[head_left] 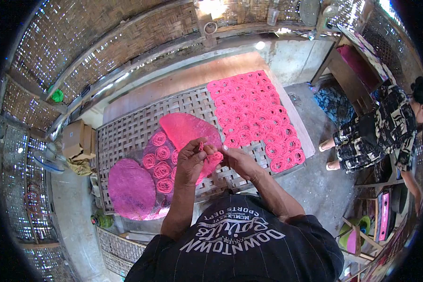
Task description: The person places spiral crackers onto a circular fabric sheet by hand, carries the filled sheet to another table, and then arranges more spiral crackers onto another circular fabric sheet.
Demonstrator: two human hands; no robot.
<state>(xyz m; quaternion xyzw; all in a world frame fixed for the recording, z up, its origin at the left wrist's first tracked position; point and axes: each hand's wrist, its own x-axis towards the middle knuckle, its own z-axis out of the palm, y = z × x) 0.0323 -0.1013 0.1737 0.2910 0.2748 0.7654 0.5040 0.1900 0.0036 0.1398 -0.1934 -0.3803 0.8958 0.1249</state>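
Note:
My left hand (191,164) is raised over the woven rack with fingers curled and pinched on a small lump of pink strands (215,159). On the other side of that lump, my right hand (242,163) has its thumb and fingers closed at the edge. Below the hands lies a bright pink flat oval sheet (188,129), partly covered by the left hand. Several pink coiled rounds (162,169) sit on a purplish surface left of my left hand. Closer to the rack's left end is a purple round sheet (131,188). Many more coiled rounds (249,108) lie in rows to the right.
The woven bamboo rack (131,136) stands against the wall, with a wooden board (164,84) behind it. Cardboard boxes (77,138) are at the left. Another person (378,131) in patterned clothes stands at the right, near a wooden cabinet (350,75).

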